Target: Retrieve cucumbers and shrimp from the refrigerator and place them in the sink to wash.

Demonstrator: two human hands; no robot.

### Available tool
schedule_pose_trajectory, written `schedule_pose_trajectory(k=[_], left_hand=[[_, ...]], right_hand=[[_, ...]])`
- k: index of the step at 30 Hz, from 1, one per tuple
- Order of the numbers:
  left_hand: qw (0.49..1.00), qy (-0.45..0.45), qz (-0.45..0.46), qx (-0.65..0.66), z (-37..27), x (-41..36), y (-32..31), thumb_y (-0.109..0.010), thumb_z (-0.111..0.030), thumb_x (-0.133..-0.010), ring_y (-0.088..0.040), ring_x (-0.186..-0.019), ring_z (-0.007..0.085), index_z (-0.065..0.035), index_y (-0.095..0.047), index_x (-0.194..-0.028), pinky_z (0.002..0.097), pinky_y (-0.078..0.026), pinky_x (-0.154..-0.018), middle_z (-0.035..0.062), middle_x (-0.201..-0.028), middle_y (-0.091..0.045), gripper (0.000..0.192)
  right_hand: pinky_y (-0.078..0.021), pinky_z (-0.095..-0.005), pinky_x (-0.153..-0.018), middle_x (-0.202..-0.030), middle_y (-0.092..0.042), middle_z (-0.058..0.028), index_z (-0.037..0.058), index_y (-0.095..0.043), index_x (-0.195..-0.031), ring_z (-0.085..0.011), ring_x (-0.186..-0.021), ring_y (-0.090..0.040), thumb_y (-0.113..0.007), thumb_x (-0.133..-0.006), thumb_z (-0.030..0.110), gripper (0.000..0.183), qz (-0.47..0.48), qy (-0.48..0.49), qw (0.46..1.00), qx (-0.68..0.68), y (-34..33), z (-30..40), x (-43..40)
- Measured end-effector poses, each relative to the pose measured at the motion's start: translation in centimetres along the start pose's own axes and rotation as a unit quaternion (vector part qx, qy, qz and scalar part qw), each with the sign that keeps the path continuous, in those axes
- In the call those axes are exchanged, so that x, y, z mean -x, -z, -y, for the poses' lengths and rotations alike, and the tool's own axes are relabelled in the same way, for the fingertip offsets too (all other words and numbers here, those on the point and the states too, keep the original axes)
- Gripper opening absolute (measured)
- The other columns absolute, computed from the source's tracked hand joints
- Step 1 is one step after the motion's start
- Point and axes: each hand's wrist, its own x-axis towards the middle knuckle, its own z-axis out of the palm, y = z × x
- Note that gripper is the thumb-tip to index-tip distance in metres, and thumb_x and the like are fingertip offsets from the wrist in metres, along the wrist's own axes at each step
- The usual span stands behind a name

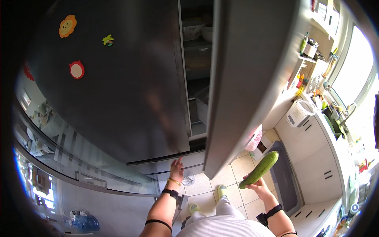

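My right hand (258, 187) grips a green cucumber (260, 169) around its lower end, and the cucumber tilts up to the right. My left hand (176, 170) holds nothing and its fingers are apart. Those fingertips are at the lower edge of the dark left refrigerator door (127, 97); whether they touch it I cannot tell. The right refrigerator door (251, 65) stands ajar. Through the gap I see a patterned bowl (192, 32), a second white bowl (207, 34) and a clear bin (202, 103) on the shelves.
A grey floor mat (282, 174) lies beside white cabinets (314, 166). A plastic bag (254, 139) hangs or stands behind the right door. A white bin (298, 114) is fixed at the counter edge. At left is a glass sliding door (97, 171), with a blue water bottle (86, 222) beyond.
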Motion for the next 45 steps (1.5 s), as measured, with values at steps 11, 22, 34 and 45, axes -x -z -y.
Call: schedule_pose_trajectory(k=[11,22,34,45], left_hand=[[0.999,-0.023,-0.015,0.032,1.3,-7.9,0.9,-0.061,-0.019,-0.075,-0.041,-0.071,0.0101,-0.0187,-0.05,-0.075,0.0398,-0.03,-0.079,-0.0039,-0.068,-0.043,0.011],[0.998,-0.032,-0.039,-0.03,1.9,10.5,8.3,-0.06,-0.008,-0.075,-0.041,-0.063,0.0088,-0.016,-0.054,-0.077,0.0266,-0.034,-0.058,-0.005,-0.065,-0.044,0.011],[0.914,-0.102,-0.309,-0.242,1.4,24.0,25.8,-0.053,-0.02,-0.078,-0.043,-0.063,0.0099,-0.0161,-0.057,-0.084,0.029,-0.033,-0.054,-0.003,-0.067,-0.05,0.008],[0.902,-0.052,-0.418,-0.091,1.9,23.8,34.3,-0.054,-0.044,-0.081,-0.047,-0.067,0.0118,-0.0207,-0.053,-0.098,0.0379,-0.034,-0.059,-0.0053,-0.074,-0.049,0.029]], right_hand=[[-0.0491,-0.0327,-0.088,-0.116,-0.06,-0.0073,0.0086,-0.042,-0.123,-0.0193,-0.103,-0.059,-0.067,-0.071,-0.007,0.06,-0.142,0.003,0.989,0.051,6.7,-2.4,8.8],[-0.0495,-0.0334,-0.081,-0.107,-0.059,-0.0056,0.0116,-0.038,-0.129,-0.0196,-0.098,-0.059,-0.072,-0.063,-0.006,0.076,-0.153,-0.083,0.973,0.153,19.0,-9.6,8.3],[-0.0481,-0.0323,-0.067,-0.089,-0.06,-0.0086,0.0084,-0.046,-0.122,-0.0201,-0.08,-0.059,-0.069,-0.068,-0.001,0.059,-0.073,-0.171,0.942,0.279,25.8,-7.9,10.0],[-0.0475,-0.0391,-0.063,-0.087,-0.064,-0.0144,0.0028,-0.057,-0.107,-0.0261,-0.076,-0.06,-0.061,-0.074,0.007,0.033,0.05,-0.206,0.83,0.516,20.8,-4.6,8.2]])
